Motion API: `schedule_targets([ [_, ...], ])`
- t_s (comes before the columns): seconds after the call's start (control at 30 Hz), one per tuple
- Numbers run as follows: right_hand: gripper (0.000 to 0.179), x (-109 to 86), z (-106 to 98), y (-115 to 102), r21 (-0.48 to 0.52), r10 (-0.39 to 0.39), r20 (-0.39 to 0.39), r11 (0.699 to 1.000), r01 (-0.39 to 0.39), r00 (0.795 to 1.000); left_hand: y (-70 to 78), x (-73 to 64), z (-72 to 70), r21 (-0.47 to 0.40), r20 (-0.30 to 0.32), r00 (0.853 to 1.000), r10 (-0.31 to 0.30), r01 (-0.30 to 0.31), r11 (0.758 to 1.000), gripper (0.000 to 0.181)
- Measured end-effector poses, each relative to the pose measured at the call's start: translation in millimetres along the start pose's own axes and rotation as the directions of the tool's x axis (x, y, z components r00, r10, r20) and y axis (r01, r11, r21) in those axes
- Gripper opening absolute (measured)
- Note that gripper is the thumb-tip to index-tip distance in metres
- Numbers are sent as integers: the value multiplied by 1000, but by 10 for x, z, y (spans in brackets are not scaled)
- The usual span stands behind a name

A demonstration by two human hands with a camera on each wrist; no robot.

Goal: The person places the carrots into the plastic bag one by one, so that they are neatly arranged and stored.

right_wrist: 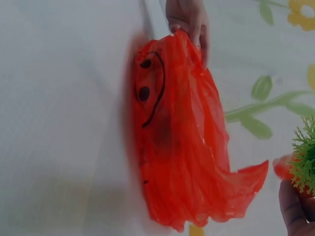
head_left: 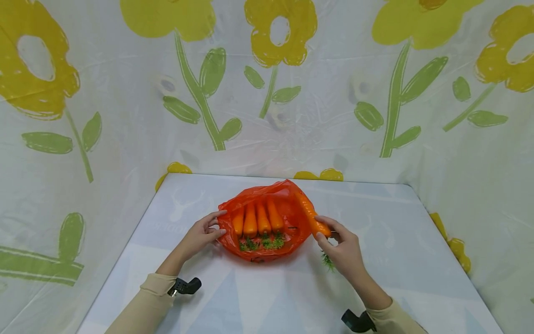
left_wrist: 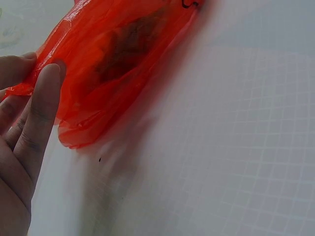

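Note:
A red plastic bag (head_left: pixel 294 246) lies on the table with its mouth spread wide. Inside it several orange carrots (head_left: pixel 262 218) sit side by side, their green tops (head_left: pixel 273 241) toward the near rim. My left hand (head_left: pixel 201 236) pinches the bag's left rim between thumb and fingers, as the left wrist view also shows. At the right rim my right hand (head_left: pixel 343 246) grips another carrot (head_left: pixel 310 213) by its leafy end, the tip slanting over the bag's mouth. Green leaves (right_wrist: pixel 306 157) show beside the fingers in the right wrist view, where a smiling face is printed on the bag.
The pale table (head_left: pixel 267 301) carries faint printed triangles and a deer head. White curtains with yellow flowers (head_left: pixel 280 32) hang around its back and sides. A black strap-on device (head_left: pixel 185 286) sits at each wrist.

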State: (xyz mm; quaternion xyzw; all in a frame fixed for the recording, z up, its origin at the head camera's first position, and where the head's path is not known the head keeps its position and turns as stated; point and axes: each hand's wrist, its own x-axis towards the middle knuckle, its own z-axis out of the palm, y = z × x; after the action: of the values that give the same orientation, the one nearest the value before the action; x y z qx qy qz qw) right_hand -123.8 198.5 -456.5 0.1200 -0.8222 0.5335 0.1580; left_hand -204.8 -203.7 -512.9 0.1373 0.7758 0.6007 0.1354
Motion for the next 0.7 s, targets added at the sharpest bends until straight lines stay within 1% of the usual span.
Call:
schedule_targets([
  [0.17,34,-8,66,-30,5,-15,12,1000,15,1000,11,-4,-1,0,-1,1000,-3,3,1000,62],
  [0.37,35,-24,177,-18,-18,-13,52,1000,14,999,12,-3,1,-1,-4,1000,-4,4,1000,62],
  [0.53,34,-33,280,-15,-10,4,74,1000,-3,997,-5,3,2,-11,1,1000,10,-10,1000,62],
  [0.7,35,-31,404,35,0,31,89,1000,-31,996,-16,5,-1,-12,6,1000,19,-19,1000,63],
])
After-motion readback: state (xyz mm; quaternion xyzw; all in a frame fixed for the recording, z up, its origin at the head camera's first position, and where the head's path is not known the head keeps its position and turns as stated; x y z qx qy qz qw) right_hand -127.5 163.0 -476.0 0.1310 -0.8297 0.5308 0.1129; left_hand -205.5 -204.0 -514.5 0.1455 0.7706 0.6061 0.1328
